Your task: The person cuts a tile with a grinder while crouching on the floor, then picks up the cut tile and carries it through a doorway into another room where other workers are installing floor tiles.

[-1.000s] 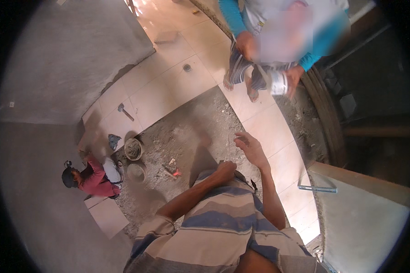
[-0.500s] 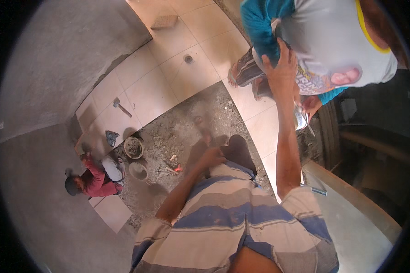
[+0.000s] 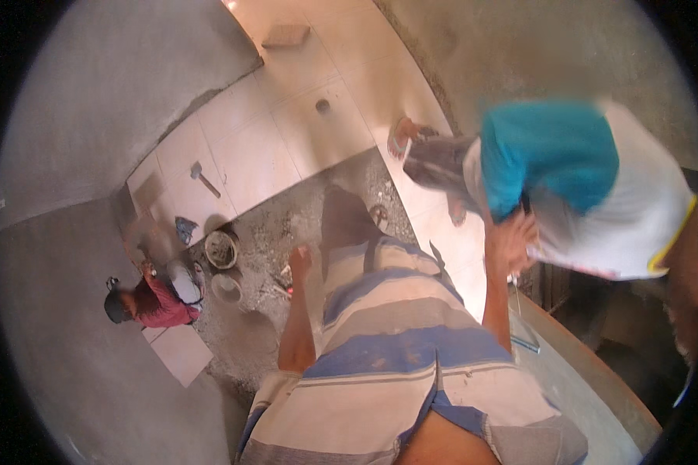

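My left hand [image 3: 298,262] hangs beside my striped shirt [image 3: 395,310], over the rough grey ground. Its fingers are too small and blurred to read. Stretched forward on the right, my right hand [image 3: 512,244] lies with extended fingers against the side of a bent-over person, just below the teal sleeve [image 3: 570,151]. What is under its palm is hidden. That person wears a white and teal shirt [image 3: 605,232] and stands on the tiles in sandals. A grey-blue metal bar [image 3: 526,341] rests beside my right forearm.
Beige tiles [image 3: 240,139] border the rubble ground [image 3: 264,333]. A hammer [image 3: 205,180], a dark bag [image 3: 184,230], a bucket of grey mix [image 3: 221,249] and another bucket [image 3: 226,288] are at left. Another person in red [image 3: 163,302] squats there, near loose tiles [image 3: 182,353]. A block [image 3: 285,36] lies farther off.
The person at right has bent lower and turned. My right hand has come down and nearer from the teal sleeve. My left hand has moved from my front out to the left.
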A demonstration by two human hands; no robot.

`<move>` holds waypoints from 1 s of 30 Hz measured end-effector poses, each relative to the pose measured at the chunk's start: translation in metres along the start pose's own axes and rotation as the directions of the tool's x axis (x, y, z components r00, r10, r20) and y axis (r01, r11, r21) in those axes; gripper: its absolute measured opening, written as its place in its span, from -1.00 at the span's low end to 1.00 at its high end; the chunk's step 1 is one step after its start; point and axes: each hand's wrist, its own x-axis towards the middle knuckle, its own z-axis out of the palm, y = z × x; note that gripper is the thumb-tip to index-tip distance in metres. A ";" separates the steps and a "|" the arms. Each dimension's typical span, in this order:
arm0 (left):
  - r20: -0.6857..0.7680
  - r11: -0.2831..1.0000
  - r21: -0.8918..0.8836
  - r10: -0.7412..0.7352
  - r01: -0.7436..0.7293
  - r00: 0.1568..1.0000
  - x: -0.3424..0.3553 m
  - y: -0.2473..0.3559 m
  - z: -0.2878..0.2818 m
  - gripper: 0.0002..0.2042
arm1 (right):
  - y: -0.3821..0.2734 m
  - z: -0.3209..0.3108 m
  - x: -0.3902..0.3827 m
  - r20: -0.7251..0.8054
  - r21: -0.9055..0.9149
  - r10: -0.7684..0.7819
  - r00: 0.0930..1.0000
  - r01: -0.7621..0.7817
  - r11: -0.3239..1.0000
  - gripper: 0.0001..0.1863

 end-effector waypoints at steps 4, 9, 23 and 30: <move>0.252 0.984 -0.136 -0.076 0.113 0.965 -0.047 0.012 0.029 -0.73 | 0.105 0.060 -0.041 -0.192 -0.148 0.143 0.971 -0.173 0.974 0.27; 0.385 0.976 -0.165 -0.070 0.143 0.920 -0.023 0.022 -0.010 -0.73 | 0.127 0.072 -0.083 -0.421 0.143 0.352 0.836 -0.322 0.936 0.05; 0.020 0.624 -0.763 -0.236 0.167 0.972 0.246 0.121 -0.168 -0.64 | 0.080 0.160 -0.067 -0.025 0.040 0.720 0.694 -0.719 0.694 -0.32; -0.036 0.901 -0.405 0.154 -0.156 0.987 0.236 0.187 -0.113 -0.62 | -0.060 0.270 0.135 0.659 0.373 0.153 0.737 -0.497 0.784 -0.37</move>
